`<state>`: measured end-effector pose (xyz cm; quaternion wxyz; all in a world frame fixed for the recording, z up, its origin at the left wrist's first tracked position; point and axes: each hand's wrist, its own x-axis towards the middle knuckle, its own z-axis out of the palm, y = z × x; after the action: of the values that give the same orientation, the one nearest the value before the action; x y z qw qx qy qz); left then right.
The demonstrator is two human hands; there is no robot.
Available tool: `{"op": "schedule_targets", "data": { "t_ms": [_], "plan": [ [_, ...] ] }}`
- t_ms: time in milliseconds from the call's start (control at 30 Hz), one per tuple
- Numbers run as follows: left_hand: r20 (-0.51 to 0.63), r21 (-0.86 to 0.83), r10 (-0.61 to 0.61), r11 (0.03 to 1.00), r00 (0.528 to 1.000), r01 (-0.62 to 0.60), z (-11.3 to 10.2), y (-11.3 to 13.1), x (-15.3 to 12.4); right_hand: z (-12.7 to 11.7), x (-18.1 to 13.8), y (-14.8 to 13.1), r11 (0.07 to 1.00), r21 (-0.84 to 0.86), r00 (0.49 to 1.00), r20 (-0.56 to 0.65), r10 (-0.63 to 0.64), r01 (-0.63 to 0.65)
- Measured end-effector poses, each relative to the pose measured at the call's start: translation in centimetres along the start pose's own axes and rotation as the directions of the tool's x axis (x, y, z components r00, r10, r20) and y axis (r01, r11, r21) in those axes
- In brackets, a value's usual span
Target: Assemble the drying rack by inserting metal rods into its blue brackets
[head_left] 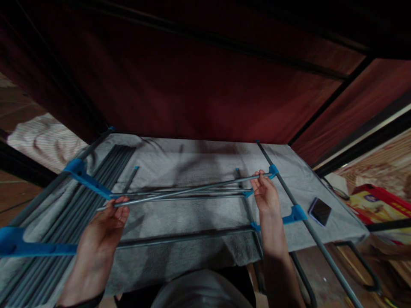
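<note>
A thin grey metal tube (192, 188) slants between my two hands, above a frame of grey tubes and blue plastic connectors. Near its left end, the fingers of my left hand (107, 220) are closed on it. My right hand (265, 190) pinches the other end, close to a blue connector (272, 171) on the frame's right tube (285, 188). Whether that end sits in the connector, I cannot tell. On the left, blue brackets (90, 182) join the left tube (38, 201). Other crossbars (180, 240) run below the held tube.
Several loose grey tubes (86, 205) lie bundled at left on a grey cloth (199, 156) covering the table. A phone (320, 211) rests at right. A red and yellow box (375, 203) stands beyond the table's right edge. A dark red panel (192, 85) rises behind.
</note>
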<state>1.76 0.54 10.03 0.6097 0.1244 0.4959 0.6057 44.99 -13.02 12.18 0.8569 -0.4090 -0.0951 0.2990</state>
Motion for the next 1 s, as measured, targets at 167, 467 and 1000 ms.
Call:
{"op": "schedule_targets", "data": {
  "t_ms": [167,467,1000],
  "plan": [
    [-0.013,-0.023,0.030,0.999,0.999,-0.030,1.0,0.7,-0.5,0.1,-0.1,0.0,1.000,-0.008,1.000,0.009,-0.009,0.009],
    [0.024,-0.089,0.136,0.987,0.990,-0.134,3.6,3.4,-1.8,-1.5,-0.9,1.0,0.982,-0.180,0.993,-0.087,-0.075,0.058],
    [0.115,-0.142,0.336,0.937,0.935,-0.319,8.2,6.9,-3.7,-2.4,0.7,1.4,0.722,-0.574,0.879,-0.010,-0.477,0.386]
  ]
}}
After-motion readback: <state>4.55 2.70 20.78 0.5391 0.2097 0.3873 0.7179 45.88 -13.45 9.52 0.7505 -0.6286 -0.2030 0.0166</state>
